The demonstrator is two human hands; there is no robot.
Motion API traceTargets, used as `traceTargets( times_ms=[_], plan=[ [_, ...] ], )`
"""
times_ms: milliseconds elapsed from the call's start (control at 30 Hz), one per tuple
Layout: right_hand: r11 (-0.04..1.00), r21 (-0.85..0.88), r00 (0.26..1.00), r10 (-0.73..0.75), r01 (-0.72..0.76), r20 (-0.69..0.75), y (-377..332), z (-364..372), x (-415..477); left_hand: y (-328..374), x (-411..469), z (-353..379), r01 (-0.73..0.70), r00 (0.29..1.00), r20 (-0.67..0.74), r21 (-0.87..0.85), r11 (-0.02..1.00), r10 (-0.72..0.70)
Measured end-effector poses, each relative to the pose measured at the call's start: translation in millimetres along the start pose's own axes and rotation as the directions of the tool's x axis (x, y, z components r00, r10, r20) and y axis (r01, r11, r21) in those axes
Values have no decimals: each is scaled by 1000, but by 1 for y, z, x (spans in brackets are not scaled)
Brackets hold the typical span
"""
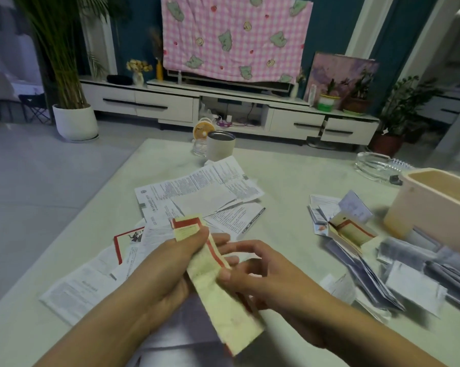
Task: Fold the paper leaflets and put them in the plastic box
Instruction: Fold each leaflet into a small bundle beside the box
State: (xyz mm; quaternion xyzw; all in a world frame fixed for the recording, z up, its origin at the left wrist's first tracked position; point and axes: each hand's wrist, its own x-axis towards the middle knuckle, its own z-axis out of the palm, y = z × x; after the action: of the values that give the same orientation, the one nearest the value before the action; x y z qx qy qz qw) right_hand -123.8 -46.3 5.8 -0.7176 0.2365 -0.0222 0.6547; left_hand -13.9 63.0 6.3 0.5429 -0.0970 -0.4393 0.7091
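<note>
My left hand (170, 263) grips a long cream leaflet with a red border (223, 295), thumb on top near its far end. My right hand (260, 276) pinches the strip's right edge at mid-length. The strip slants from upper left toward me. A heap of unfolded printed leaflets (197, 197) lies on the table beyond my hands, with more at the left (77, 290). Folded leaflets (342, 221) are piled at the right, beside the pale plastic box (435, 205), which stands open at the right edge.
A grey cup (220, 147) and a small glass stand at the table's far edge. A glass ashtray (377, 165) sits at the far right behind the box. Beyond the table are a TV cabinet, a potted plant and bare floor at the left.
</note>
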Motion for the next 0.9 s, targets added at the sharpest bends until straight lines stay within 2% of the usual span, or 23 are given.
traceTargets(
  times_ms=[100, 200, 267, 433, 467, 500, 567, 600, 633, 667, 733, 800, 900],
  plan=[
    [998, 19, 998, 65, -64, -24, -2, -4, -2, 4, 7, 3, -109, 993, -49, 46, 993, 111],
    [1000, 19, 1000, -25, 26, -15, -5, -8, -3, 4, 9, 11, -115, 993, -35, 37, 993, 116],
    [997, 26, 996, -72, 73, -51, -6, -12, -3, 0, 11, 14, -122, 989, -84, 25, 992, 123],
    [990, 81, 976, -101, 118, -193, -3, -14, 0, -6, 12, 21, -232, 905, -288, 283, 931, 313],
    [987, 90, 970, -107, 129, -217, -2, -15, 1, -6, 12, 22, -257, 865, -308, 406, 877, 396],
    [986, 97, 965, -111, 138, -237, -2, -15, 1, -6, 11, 23, -272, 816, -296, 561, 782, 496],
    [983, 111, 958, -116, 150, -264, -3, -17, 1, -5, 9, 25, -304, 727, -180, 781, 545, 663],
    [980, 120, 955, -121, 158, -272, -3, -18, 2, -5, 8, 26, -316, 715, -115, 827, 466, 690],
    [977, 131, 952, -126, 168, -278, -3, -19, 2, -6, 8, 27, -325, 725, -74, 840, 434, 685],
    [974, 140, 950, -131, 176, -284, -3, -20, 3, -7, 8, 26, -333, 749, -62, 825, 456, 659],
    [974, 137, 944, -134, 182, -302, -3, -21, 4, -7, 5, 28, -338, 826, -113, 684, 647, 552],
    [979, 115, 946, -127, 168, -299, -2, -22, 3, -6, 4, 28, -328, 887, -146, 470, 820, 438],
    [982, 100, 963, -133, 160, -235, -3, -21, 2, -8, 5, 25, -297, 908, -162, 400, 867, 386]
  ],
)
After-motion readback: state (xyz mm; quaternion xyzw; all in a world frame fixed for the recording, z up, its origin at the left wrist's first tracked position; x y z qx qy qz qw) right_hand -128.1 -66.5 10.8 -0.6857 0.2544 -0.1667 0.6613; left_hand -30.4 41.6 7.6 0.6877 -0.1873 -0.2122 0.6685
